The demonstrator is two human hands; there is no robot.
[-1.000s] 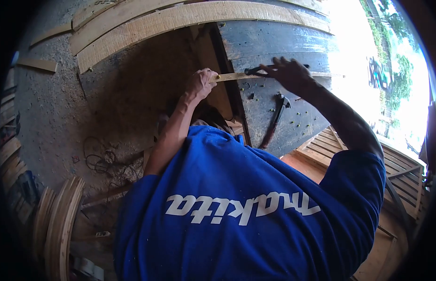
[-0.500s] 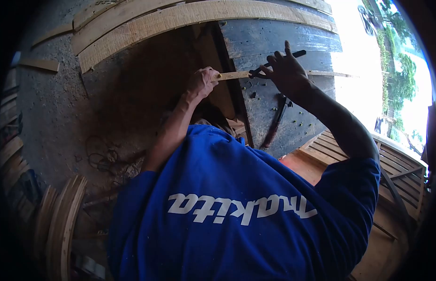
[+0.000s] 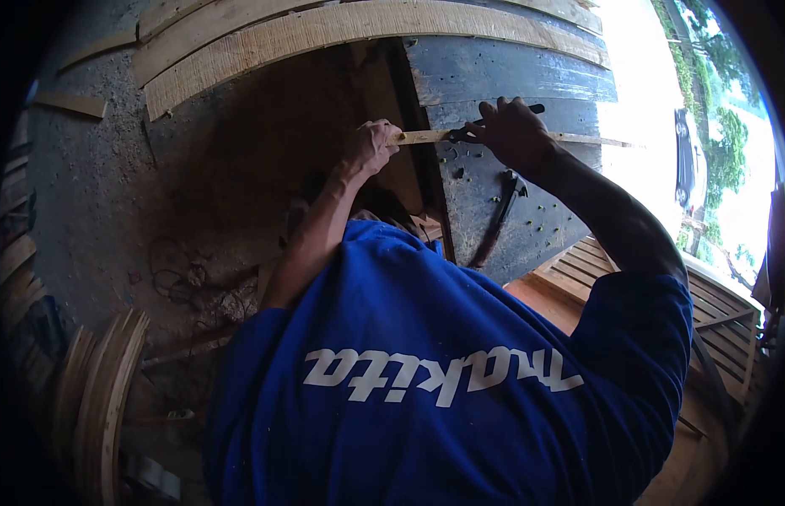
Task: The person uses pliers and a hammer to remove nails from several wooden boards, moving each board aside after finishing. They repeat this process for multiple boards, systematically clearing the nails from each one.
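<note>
A narrow wooden strip (image 3: 426,137) runs crosswise in front of me, reaching past the bench's right edge. My left hand (image 3: 374,148) is closed around its left end. My right hand (image 3: 515,135) is closed on a pair of black pliers (image 3: 461,133), whose jaws meet the strip; one handle sticks out beyond my fingers. Exactly what the jaws grip is too small to make out. Below the strip, a hammer (image 3: 500,221) lies on the dark workbench (image 3: 502,76), among several small scattered pieces.
Long curved boards (image 3: 350,25) lie across the far side. More curved wood pieces (image 3: 110,396) stand at lower left, near tangled cord (image 3: 177,278) on the floor. A slatted wooden frame (image 3: 721,337) is at right. Outside, a car (image 3: 686,156) shows in bright light.
My right hand's raised fingers have folded down around the pliers, and the handle has tipped lower. My left hand keeps its hold on the strip. A car has come into view outside.
</note>
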